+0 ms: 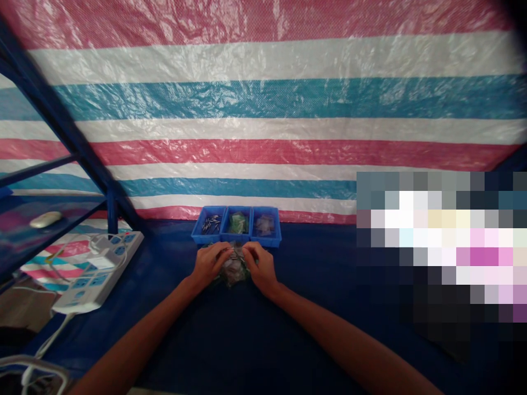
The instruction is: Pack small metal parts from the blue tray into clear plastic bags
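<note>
Both my hands rest on a dark blue table (313, 307), close together over a small heap of clear plastic bags (233, 270) with green and pale contents. My left hand (209, 263) and my right hand (260, 265) have their fingers curled and pinched on a small bag between them. Just behind the heap stand three small blue bins: the left bin (209, 224) holds dark metal pins, the middle bin (237, 224) green pieces, the right bin (265, 225) clear little bags.
A white power strip (101, 263) with plugs and cables lies at the left on the table. A blue metal shelf frame (49, 203) with a white mouse (45, 219) stands at far left. A striped tarp (263, 109) hangs behind. A blurred patch covers the right.
</note>
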Available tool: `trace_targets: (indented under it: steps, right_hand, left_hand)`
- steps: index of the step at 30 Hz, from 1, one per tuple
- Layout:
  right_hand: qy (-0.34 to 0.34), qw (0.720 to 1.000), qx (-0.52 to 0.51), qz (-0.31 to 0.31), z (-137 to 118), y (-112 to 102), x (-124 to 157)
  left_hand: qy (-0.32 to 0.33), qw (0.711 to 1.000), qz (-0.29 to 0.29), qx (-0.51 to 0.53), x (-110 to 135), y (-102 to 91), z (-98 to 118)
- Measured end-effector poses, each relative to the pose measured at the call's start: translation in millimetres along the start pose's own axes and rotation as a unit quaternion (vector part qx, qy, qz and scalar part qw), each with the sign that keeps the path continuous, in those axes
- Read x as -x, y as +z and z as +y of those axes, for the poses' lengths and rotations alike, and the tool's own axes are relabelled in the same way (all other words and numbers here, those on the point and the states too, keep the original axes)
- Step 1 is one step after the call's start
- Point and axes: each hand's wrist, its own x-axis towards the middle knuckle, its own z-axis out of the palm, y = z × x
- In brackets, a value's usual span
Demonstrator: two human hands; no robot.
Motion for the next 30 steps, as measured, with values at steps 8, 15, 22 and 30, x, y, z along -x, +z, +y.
trace_targets:
  steps: [8,15,22,30]
  right_hand:
    - [-0.007,1.0,0.012,-0.008,0.9,0.2,0.6]
    - [-0.005,1.0,0.013,-0.014,0.7,0.2,0.2]
    - [0.0,1.0,0.015,-0.011,2.0,-0.2,1.0]
    - [-0.022,0.999,0.025,-0.025,0.3,-0.4,-0.7]
  left_hand:
    - [0.013,0.999,0.041,0.029,-4.5,-2.6,6.7]
    - [0.019,0.998,0.034,0.045,-2.1,0.2,3.1]
    - [0.005,0.998,0.016,0.055,-1.4,0.7,2.6]
    - [-0.008,0.998,0.026,0.05,-1.8,-2.5,8.2]
